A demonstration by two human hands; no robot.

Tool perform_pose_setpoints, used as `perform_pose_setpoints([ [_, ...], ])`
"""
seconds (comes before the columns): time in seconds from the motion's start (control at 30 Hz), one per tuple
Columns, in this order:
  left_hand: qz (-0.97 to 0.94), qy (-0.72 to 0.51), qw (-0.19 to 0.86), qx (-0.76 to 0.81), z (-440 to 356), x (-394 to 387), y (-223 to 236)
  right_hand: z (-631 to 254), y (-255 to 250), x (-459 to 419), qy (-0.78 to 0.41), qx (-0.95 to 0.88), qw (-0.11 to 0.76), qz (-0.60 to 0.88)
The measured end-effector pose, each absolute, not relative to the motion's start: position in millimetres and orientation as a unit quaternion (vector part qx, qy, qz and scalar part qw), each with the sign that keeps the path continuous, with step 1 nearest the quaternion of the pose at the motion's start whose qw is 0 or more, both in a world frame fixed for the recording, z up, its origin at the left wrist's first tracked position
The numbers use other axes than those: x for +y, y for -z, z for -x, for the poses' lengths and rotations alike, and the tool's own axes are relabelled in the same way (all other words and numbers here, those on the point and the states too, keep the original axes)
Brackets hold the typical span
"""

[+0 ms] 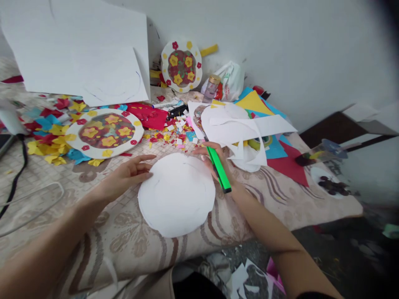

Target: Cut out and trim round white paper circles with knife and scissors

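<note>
A white paper disc (177, 197) with a slightly wavy edge and faint pen marks lies on the patterned cloth in front of me. My left hand (135, 172) pinches its upper left edge between thumb and fingers. At the upper right edge, my right hand (215, 160) rests its fingers against the disc. That hand also grips what looks like a green utility knife (220, 170), long and flat with a black end, its thin dark tip pointing away from me.
Two round frames decorated with paper flowers (106, 133) stand or lie behind the disc. Folded paper flowers (56, 133) are heaped at left. White paper offcuts (237, 124), coloured sheets (289, 164), a jar (212, 88) and a plate of dark pieces (330, 185) occupy the right.
</note>
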State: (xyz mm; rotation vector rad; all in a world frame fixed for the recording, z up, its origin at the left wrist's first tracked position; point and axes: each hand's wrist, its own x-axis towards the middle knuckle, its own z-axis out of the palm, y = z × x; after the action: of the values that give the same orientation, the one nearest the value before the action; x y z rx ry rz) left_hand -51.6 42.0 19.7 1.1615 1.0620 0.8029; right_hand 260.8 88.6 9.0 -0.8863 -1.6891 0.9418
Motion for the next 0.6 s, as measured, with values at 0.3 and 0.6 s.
perform_pose_setpoints([
  [0.3, -0.5, -0.364, 0.634, 0.464, 51, 42, -22, -264, -9, 87, -0.357, -0.734, 0.468, 0.339],
  [0.6, -0.421, -0.46, 0.586, 0.518, 59, 52, -29, -265, -13, 92, -0.33, -0.586, 0.603, 0.43],
])
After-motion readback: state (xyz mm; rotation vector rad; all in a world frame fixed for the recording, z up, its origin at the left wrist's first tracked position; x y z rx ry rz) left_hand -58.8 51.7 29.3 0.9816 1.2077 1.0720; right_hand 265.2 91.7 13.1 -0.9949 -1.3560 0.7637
